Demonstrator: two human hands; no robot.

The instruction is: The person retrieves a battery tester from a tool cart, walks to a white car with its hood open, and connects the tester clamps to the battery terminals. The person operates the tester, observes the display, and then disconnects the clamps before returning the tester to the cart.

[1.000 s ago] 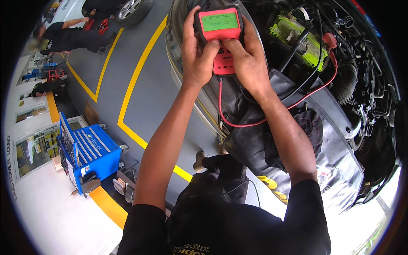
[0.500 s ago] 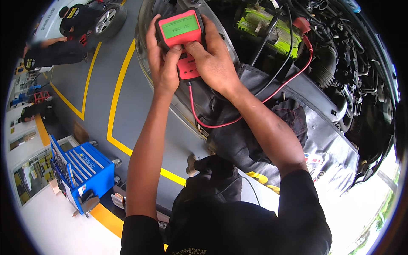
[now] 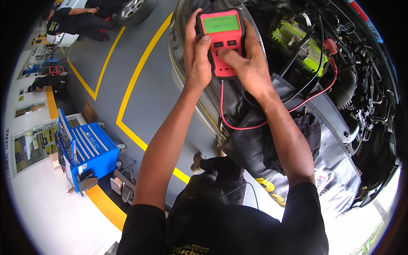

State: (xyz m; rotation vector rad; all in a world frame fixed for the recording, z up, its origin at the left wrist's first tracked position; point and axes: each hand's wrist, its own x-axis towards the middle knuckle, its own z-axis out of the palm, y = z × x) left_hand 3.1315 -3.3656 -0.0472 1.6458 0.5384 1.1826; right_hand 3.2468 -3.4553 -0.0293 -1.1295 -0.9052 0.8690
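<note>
A red battery tester [image 3: 224,37] with a black rim and a lit green screen is held up between both my hands. My left hand [image 3: 198,63] wraps its left edge, the thumb lying along the side. On the right edge my right hand [image 3: 253,72] grips it, with the thumb over the middle buttons, partly hiding them. From its bottom end a red cable [image 3: 307,107] loops under my right forearm and up to a red clamp [image 3: 330,46]. That clamp sits at the right end of a dusty battery [image 3: 312,59] with a bright green cover. Black cables run across the battery.
The open engine bay [image 3: 374,85] fills the right. A black protective cover [image 3: 331,140] drapes the fender beside me. A blue tool cart [image 3: 100,155] stands at the left on a grey floor with yellow lines. Further off, people in dark clothes [image 3: 70,21] are near a wheel [image 3: 137,10].
My left thumb has drawn off the buttons to the tester's side. My right thumb has moved down to lower buttons, uncovering the upper ones. The whole view has shifted, placing the tester further right.
</note>
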